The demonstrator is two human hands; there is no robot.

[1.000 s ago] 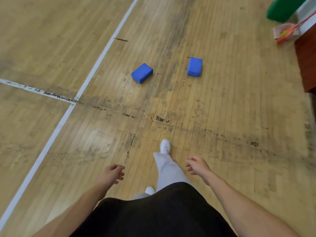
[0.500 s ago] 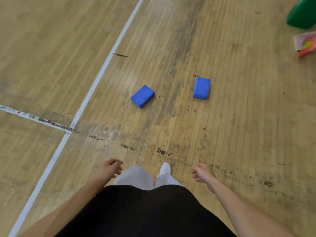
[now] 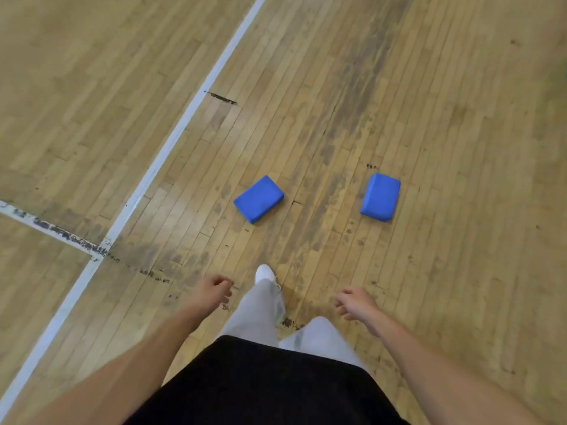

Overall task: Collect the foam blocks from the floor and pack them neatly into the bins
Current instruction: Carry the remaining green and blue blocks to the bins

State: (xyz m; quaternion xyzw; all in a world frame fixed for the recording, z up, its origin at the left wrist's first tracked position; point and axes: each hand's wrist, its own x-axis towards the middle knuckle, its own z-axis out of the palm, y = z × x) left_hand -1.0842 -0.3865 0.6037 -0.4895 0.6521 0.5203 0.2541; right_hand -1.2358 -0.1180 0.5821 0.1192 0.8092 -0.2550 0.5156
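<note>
2 foam blocks well ahead of left hand, right hand, both apparently loose-curled, empty

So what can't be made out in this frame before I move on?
Head view only.
- Bins: none in frame, so their place is unknown.
- Left block and right block: undersides hidden against the floor.
- Right foot: hidden under the trouser leg; only the left shoe shows.
- Left hand and right hand: palms face down, fingers curled and slightly blurred.
</note>
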